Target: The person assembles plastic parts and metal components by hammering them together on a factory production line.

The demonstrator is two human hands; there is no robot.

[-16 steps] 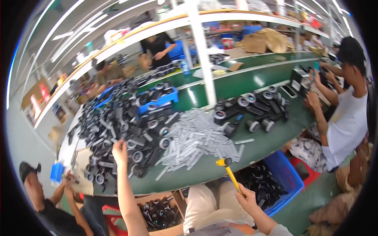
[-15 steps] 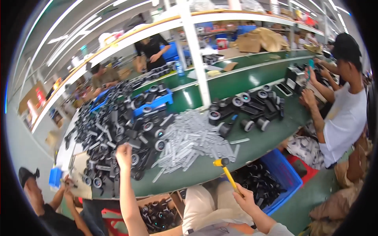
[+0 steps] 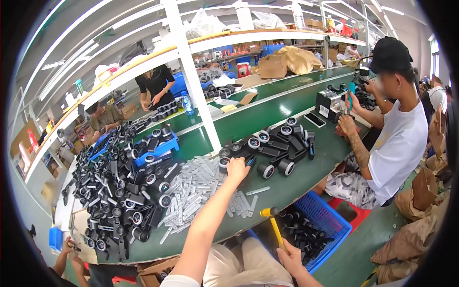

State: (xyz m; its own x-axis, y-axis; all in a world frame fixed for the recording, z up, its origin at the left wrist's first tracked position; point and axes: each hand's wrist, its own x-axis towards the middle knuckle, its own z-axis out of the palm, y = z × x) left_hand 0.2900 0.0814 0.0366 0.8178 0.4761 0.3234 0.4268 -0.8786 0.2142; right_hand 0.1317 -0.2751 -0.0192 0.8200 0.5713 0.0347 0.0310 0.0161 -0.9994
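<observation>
My left hand reaches across the bench to the near left edge of a group of black parts with round dial ends. Its fingers are closed, and what they grip is hidden under them. Right beside the fingers is a black part with a white-rimmed dial. Low at the front, my right hand is wrapped around the yellow handle of a hammer, whose black and yellow head points up. Flat grey metal strips lie heaped left of my left forearm.
A large heap of black parts covers the bench's left side, with a blue tray behind it. Below the front edge stands a blue basket of black pieces. A white shelf post rises mid-bench. Co-workers sit at right and lower left.
My left hand has moved right, from the heap of black parts over the grey strips to the dial-ended group. The view has shifted right. My right hand still holds the hammer.
</observation>
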